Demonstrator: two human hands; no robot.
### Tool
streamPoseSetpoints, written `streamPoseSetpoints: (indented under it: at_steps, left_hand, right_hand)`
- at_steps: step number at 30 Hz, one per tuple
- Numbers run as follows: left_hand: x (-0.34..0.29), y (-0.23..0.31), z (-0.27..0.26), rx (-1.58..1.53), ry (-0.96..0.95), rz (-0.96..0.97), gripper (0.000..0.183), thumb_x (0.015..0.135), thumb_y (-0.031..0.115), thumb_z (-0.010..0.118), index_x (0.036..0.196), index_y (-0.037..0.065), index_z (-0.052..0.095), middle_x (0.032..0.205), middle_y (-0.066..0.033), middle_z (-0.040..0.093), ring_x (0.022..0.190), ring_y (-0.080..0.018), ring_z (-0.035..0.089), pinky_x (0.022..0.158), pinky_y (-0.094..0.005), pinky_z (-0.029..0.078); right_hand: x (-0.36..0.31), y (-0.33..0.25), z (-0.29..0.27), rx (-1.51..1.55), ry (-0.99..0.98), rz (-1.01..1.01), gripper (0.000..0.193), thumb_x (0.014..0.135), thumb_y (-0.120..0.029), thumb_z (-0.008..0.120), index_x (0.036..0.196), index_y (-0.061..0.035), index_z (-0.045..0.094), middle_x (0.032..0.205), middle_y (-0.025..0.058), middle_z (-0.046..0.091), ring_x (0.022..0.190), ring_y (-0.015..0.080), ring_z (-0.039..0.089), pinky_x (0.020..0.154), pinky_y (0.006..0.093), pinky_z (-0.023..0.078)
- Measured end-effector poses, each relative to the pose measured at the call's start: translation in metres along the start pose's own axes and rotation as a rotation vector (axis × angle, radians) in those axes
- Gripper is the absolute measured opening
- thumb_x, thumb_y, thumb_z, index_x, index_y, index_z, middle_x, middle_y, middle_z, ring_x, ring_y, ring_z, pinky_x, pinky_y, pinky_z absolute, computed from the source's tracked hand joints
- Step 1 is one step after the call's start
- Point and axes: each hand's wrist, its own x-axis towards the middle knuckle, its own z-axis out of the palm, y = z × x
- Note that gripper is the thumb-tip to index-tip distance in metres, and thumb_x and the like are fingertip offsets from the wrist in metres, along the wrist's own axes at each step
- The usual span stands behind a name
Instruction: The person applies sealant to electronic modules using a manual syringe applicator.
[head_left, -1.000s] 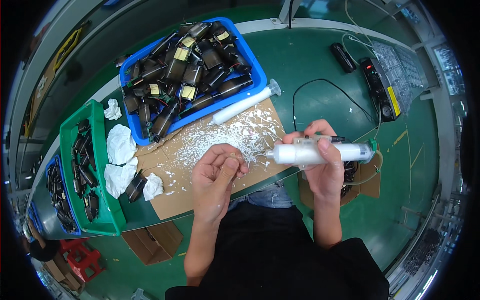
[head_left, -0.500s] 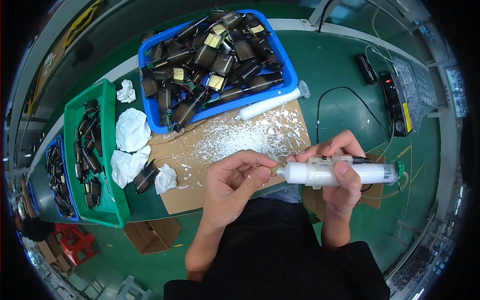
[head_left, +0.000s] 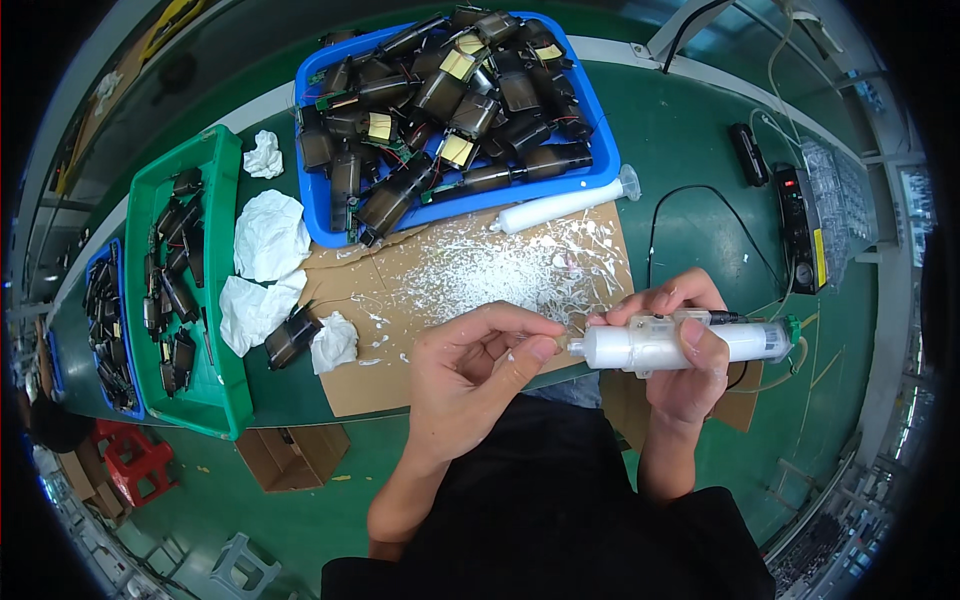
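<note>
1. green workbench (head_left: 690, 140) carries glue-spattered cardboard (head_left: 470, 290), a blue bin (head_left: 590, 165) of dark parts and a green tray (head_left: 225, 400).
2. right hand (head_left: 680, 345) grips a white dispenser syringe (head_left: 670, 345) held level at the bench edge.
3. left hand (head_left: 480, 365), fingers curled, pinches at its nozzle tip (head_left: 574, 345).

The right hand (head_left: 680, 355) covers the middle of the white dispensing syringe (head_left: 690, 343), and whatever the left hand (head_left: 480, 365) pinches at its nozzle is too small to tell. Parts in the blue bin (head_left: 330, 225) blur together. The far blue tray (head_left: 100, 330) bends into the dark rim. Lap hides the tabletop (head_left: 690, 140) edge.
</note>
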Motion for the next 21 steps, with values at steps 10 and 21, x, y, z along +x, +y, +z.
streamPoseSetpoints:
  at_steps: [10, 21]
  left_hand:
    - [-0.004, -0.006, -0.019, 0.116, 0.163, 0.077, 0.015, 0.087, -0.007, 0.062, 0.102, -0.008, 0.063, 0.097, -0.0108, 0.064, 0.09, -0.0125, 0.059, 0.081, -0.025, 0.048]
    - [-0.002, -0.006, -0.021, 0.175, 0.173, 0.068, 0.016, 0.086, -0.009, 0.062, 0.101, -0.009, 0.063, 0.097, -0.0118, 0.064, 0.09, -0.0136, 0.06, 0.082, -0.0259, 0.048]
  right_hand:
    - [0.023, 0.021, -0.05, -0.571, 0.229, -0.179, 0.015, 0.089, -0.011, 0.056, 0.095, 0.0034, 0.057, 0.09, 0.0211, 0.068, 0.087, 0.0273, 0.068, 0.081, 0.038, 0.055]
    - [0.035, 0.034, -0.067, -0.647, 0.337, -0.074, 0.012, 0.089, -0.007, 0.055, 0.095, 0.0024, 0.059, 0.091, 0.0181, 0.069, 0.087, 0.0239, 0.068, 0.076, 0.0331, 0.055]
